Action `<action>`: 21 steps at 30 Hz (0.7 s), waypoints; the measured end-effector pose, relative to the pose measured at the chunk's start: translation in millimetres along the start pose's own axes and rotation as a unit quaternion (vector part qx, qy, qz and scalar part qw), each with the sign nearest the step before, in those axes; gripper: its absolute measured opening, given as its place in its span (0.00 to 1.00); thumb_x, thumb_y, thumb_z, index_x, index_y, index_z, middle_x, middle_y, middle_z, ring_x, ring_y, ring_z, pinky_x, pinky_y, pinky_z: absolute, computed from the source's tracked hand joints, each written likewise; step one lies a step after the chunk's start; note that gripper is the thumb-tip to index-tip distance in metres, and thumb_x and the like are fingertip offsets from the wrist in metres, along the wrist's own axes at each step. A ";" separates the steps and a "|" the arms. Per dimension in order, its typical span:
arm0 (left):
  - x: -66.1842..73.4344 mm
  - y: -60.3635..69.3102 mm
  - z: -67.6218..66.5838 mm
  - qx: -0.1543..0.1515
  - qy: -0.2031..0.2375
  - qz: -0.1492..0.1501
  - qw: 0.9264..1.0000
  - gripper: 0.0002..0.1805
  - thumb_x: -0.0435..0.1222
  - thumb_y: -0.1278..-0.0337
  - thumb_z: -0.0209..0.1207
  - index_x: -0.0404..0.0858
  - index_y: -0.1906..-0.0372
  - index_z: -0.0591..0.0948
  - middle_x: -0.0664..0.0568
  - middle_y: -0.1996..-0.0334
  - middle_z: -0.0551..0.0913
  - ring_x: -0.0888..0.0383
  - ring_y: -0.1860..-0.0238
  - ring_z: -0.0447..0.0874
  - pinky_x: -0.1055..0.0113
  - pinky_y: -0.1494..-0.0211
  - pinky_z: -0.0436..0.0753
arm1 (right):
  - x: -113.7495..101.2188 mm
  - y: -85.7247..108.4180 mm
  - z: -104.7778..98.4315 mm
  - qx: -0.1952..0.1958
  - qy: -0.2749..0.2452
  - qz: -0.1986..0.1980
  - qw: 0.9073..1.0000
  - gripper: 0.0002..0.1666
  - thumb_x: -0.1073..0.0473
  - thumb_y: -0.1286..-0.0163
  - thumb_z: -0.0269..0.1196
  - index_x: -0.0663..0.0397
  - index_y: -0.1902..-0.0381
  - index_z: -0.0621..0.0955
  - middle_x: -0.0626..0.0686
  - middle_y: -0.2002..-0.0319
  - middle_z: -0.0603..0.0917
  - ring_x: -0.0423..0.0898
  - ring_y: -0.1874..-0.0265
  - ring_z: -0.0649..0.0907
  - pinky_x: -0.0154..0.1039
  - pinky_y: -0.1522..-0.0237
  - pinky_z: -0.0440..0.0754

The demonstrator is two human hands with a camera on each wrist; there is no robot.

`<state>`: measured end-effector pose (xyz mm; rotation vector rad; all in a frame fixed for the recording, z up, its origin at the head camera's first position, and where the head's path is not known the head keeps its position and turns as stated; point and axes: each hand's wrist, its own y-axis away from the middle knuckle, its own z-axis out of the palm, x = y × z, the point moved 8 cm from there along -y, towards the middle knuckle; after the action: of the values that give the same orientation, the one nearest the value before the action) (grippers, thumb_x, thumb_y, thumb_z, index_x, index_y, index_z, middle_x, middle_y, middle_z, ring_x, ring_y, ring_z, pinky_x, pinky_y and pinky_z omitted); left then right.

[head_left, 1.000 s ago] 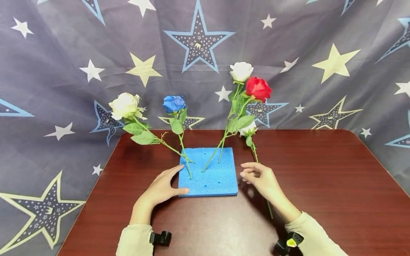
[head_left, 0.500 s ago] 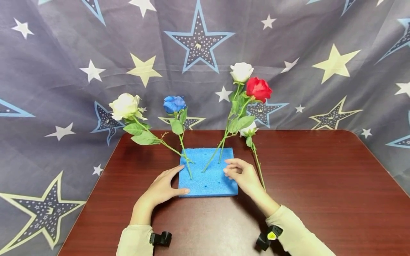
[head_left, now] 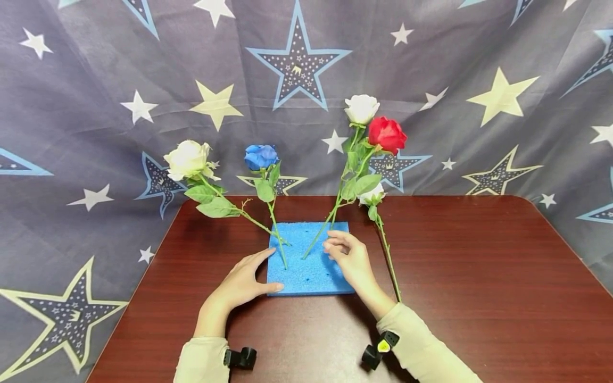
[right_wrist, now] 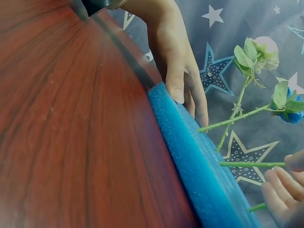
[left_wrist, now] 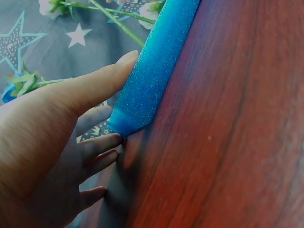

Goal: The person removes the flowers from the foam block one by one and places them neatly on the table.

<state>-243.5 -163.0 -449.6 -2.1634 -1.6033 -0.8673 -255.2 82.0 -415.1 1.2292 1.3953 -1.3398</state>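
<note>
The right hand (head_left: 353, 260) has moved in from beside the block (head_left: 311, 270) to its 3 o'clock half, fingers half curled near the red rose (head_left: 387, 134) and white rose (head_left: 361, 110) stems; whether they grip one, I cannot tell. The left hand (head_left: 241, 279), fingers spread, touches the 9 o'clock edge, probably steadying it. A loose rose (head_left: 371, 193) lies off-block toward 2.

The foam block (head_left: 297, 274) looks matt and porous; the wood-grained counter (head_left: 479, 276) is smooth and glossy; the backdrop (head_left: 416, 58) is creased cloth.
</note>
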 end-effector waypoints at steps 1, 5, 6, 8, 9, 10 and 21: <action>-0.2 0.2 0.1 -0.001 0.001 0.000 1.000 0.50 0.61 0.52 0.69 0.52 0.24 0.63 0.50 0.26 0.62 0.42 0.25 0.53 0.36 0.31 0.59 | 0.9 -0.3 1.1 0.002 0.001 0.002 1.000 0.18 0.72 0.34 0.65 0.73 0.47 0.80 0.64 0.62 0.86 0.58 0.65 0.87 0.44 0.66 0.86; -1.5 0.8 -0.2 0.000 -0.002 0.002 1.000 0.51 0.62 0.53 0.69 0.52 0.24 0.63 0.51 0.26 0.63 0.43 0.25 0.54 0.37 0.31 0.60 | 4.8 -2.8 6.6 0.009 -0.002 0.009 1.000 0.19 0.72 0.34 0.65 0.71 0.45 0.80 0.64 0.61 0.86 0.57 0.65 0.87 0.42 0.65 0.86; -2.2 1.3 -0.4 0.001 -0.003 0.001 1.000 0.51 0.63 0.53 0.69 0.52 0.24 0.63 0.50 0.26 0.63 0.43 0.25 0.54 0.36 0.31 0.60 | 5.6 -3.4 8.6 0.009 -0.003 0.008 1.000 0.19 0.72 0.34 0.65 0.71 0.45 0.80 0.65 0.60 0.86 0.56 0.64 0.87 0.41 0.64 0.86; -2.7 0.6 -0.8 0.002 -0.006 0.001 1.000 0.51 0.63 0.53 0.69 0.52 0.24 0.63 0.51 0.26 0.63 0.43 0.25 0.54 0.37 0.31 0.60 | 6.1 -5.5 10.9 0.014 -0.001 0.006 1.000 0.18 0.72 0.34 0.65 0.72 0.46 0.80 0.65 0.59 0.86 0.54 0.64 0.87 0.38 0.63 0.85; -2.9 0.4 -1.0 0.002 -0.006 0.000 1.000 0.51 0.62 0.53 0.69 0.52 0.24 0.63 0.51 0.26 0.63 0.43 0.25 0.54 0.37 0.31 0.60 | 6.2 -6.3 12.3 0.017 -0.002 0.006 1.000 0.18 0.72 0.34 0.64 0.72 0.46 0.80 0.65 0.59 0.85 0.53 0.63 0.86 0.37 0.63 0.85; -3.1 0.4 -1.1 0.002 -0.005 0.000 1.000 0.51 0.62 0.53 0.69 0.52 0.24 0.63 0.51 0.26 0.63 0.43 0.25 0.54 0.37 0.31 0.60 | 6.1 -7.0 13.6 0.020 -0.003 0.005 1.000 0.18 0.72 0.34 0.65 0.72 0.46 0.80 0.65 0.59 0.85 0.52 0.63 0.86 0.35 0.63 0.84; -2.0 -1.0 0.1 0.004 -0.011 0.006 1.000 0.51 0.62 0.53 0.69 0.51 0.24 0.64 0.50 0.27 0.64 0.43 0.26 0.55 0.38 0.31 0.60 | 15.4 -11.4 26.5 0.070 -0.098 0.043 0.992 0.17 0.73 0.36 0.64 0.75 0.50 0.78 0.66 0.60 0.85 0.41 0.67 0.85 0.34 0.61 0.85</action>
<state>-244.9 -164.1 -451.0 -2.1820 -1.6007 -0.8352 -270.9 57.7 -430.5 1.1985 1.1147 -1.4762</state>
